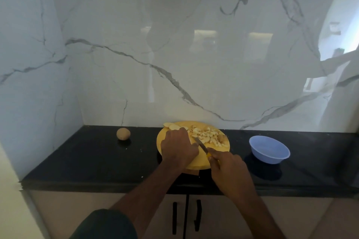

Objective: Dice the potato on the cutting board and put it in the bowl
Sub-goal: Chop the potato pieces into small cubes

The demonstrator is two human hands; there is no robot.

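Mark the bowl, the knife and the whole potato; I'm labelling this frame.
bowl (pixel 279 158): head view, front outer wall.
knife (pixel 202 146): head view, blade middle.
whole potato (pixel 123 133): head view, skin centre.

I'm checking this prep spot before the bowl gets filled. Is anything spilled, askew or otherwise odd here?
Little stands out. Small pale specks dot the black counter left of the cutting board, probably crumbs. The cutting board's near edge seems to sit on a dark ring below it, perhaps a burner. The blue bowl stands upright and holds no potato yet.

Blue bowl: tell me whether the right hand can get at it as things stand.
Probably yes. The blue bowl sits apart on the counter beyond the right hand, nothing between them, but that hand's grip is on the knife.
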